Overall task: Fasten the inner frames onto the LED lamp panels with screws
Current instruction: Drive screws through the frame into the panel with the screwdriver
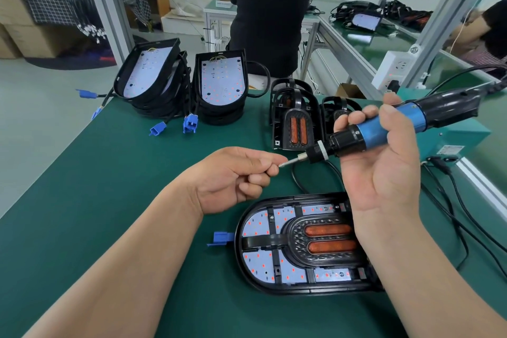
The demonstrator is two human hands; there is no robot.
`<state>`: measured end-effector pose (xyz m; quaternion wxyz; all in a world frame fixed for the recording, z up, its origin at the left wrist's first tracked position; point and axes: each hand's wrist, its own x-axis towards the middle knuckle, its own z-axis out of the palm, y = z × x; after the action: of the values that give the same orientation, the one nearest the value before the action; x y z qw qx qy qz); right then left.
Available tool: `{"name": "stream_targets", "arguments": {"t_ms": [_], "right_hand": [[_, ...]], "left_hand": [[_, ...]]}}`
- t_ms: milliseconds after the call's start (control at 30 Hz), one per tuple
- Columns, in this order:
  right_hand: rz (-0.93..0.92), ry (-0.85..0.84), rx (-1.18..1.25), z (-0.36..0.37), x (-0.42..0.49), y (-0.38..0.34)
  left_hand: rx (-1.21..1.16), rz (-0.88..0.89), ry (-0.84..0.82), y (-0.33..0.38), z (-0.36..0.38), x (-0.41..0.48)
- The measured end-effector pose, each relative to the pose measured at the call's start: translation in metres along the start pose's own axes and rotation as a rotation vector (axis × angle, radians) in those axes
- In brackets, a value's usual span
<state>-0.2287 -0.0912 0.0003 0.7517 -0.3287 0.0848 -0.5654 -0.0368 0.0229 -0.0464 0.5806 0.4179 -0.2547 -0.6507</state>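
Nearest, on the green mat (96,173), a lamp panel (258,261) lies flat with its white board of red dots facing up. A black inner frame (296,241) with two orange strips sits inside it, and the right forearm crosses over its right end. A blue plug (219,237) pokes out at the panel's left edge.

Above the panel both hands are raised. The right hand (384,162) is wrapped around the blue barrel of an electric screwdriver (397,123), which is held nearly level with its bit (288,162) pointing left. The left hand (236,175) has its fingers curled in, thumb pressed against forefinger right at the tip of the bit. Whether a screw sits between them is too small to tell.

Behind the hands, spare black frames (295,121) stand in a group on the mat. To their left, two stacks of panels (220,82) without frames rise side by side, with more blue plugs (189,123) on cables trailing in front of them. At the right edge of the mat stands a teal box (461,137) with cables running from it, and a white socket strip (395,68) hangs on the rack beyond it.

Farther back, a person in black (271,8) stands behind the bench.
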Motion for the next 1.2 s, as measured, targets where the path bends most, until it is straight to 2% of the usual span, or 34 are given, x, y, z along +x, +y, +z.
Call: {"name": "stream_targets", "arguments": {"t_ms": [200, 633, 833, 1200], "right_hand": [[-0.014, 0.021, -0.001, -0.0006, 0.0020, -0.0013], [-0.015, -0.004, 0.002, 0.0000, 0.0003, -0.0019], [-0.020, 0.009, 0.001, 0.0009, 0.0005, -0.0022], [0.004, 0.025, 0.018, 0.0013, -0.0004, -0.0012]], "left_hand": [[0.008, 0.019, -0.031, 0.0009, 0.0014, -0.0024], [0.008, 0.017, 0.028, 0.0002, 0.0037, -0.0002], [0.109, 0.011, -0.018, -0.0005, 0.0047, -0.0018], [0.063, 0.031, -0.079, 0.0004, 0.0038, -0.0028]]}}
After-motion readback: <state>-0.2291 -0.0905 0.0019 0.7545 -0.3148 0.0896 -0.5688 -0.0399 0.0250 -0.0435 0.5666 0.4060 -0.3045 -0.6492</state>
